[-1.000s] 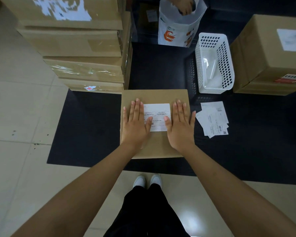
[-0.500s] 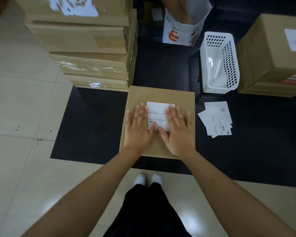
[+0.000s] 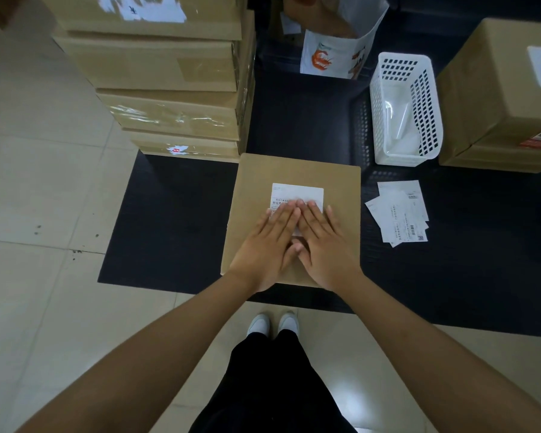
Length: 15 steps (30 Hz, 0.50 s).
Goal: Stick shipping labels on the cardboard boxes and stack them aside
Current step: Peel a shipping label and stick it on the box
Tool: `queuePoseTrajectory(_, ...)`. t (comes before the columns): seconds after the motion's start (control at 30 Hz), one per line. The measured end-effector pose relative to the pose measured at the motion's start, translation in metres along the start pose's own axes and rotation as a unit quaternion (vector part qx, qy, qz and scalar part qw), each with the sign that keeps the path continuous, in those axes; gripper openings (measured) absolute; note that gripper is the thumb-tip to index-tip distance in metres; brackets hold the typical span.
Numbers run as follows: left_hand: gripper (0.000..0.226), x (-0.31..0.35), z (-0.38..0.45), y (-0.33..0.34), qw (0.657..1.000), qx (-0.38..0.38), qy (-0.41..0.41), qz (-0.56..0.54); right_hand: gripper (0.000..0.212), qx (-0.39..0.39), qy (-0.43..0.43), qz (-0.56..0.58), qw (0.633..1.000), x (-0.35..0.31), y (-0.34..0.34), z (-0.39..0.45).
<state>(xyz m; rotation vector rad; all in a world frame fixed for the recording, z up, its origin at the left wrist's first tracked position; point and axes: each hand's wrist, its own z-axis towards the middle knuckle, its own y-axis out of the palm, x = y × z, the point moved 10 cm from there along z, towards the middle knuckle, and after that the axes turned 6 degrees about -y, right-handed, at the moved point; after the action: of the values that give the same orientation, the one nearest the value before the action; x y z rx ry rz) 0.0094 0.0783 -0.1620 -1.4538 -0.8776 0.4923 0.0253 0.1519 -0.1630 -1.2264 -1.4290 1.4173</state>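
Box: we see the flat brown cardboard box (image 3: pixel 338 195) with its long axis running away from us.
Label: white rectangular shipping label (image 3: pixel 297 192), centred on the box.
Hands: our left hand (image 3: pixel 267 242) and right hand (image 3: pixel 324 242) lie flat on the label, fingers extended together.

Dim overhead light glares off the floor tiles (image 3: pixel 350 398) and tape; wide-angle edges bend.

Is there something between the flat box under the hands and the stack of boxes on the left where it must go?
Nothing visible: the flat box lies beside the stack of boxes, its far left corner at the stack's base. Both hands rest flat on its label.
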Motion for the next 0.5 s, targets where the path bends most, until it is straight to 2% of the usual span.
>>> queuePoseTrajectory(0.1, 0.067, -0.002, 0.0, 0.001, 1.0, 0.012, -0.023, 0.014, 0.066, 0.008, 0.073, -0.012, 0.997, 0.006, -0.003, -0.004)
queuePoseTrajectory(0.2, 0.069, -0.02, -0.006, -0.003, 0.988, 0.051, -0.147, -0.014, 0.069, 0.025, 0.253, 0.02, 0.967, 0.034, 0.0, -0.023)
queuePoseTrajectory(0.3, 0.069, -0.033, -0.011, -0.006, 0.971, 0.067, -0.225, -0.052, 0.07, 0.031, 0.297, 0.033, 0.954, 0.039, 0.002, -0.029)
queuePoseTrajectory(0.37, 0.072, -0.028, -0.01, -0.007, 0.98, 0.048, -0.185, -0.06, 0.067, 0.06, 0.258, 0.055, 0.963, 0.033, -0.006, -0.027)
queuePoseTrajectory(0.43, 0.071, -0.012, -0.011, -0.004, 0.995, 0.016, -0.088, -0.031, 0.062, 0.046, 0.116, 0.033, 0.992, 0.007, -0.007, -0.021)
queuePoseTrajectory(0.5, 0.069, -0.002, -0.014, 0.002, 1.0, -0.003, -0.027, 0.011, 0.061, 0.004, -0.005, -0.016, 1.0, -0.016, 0.001, -0.02)
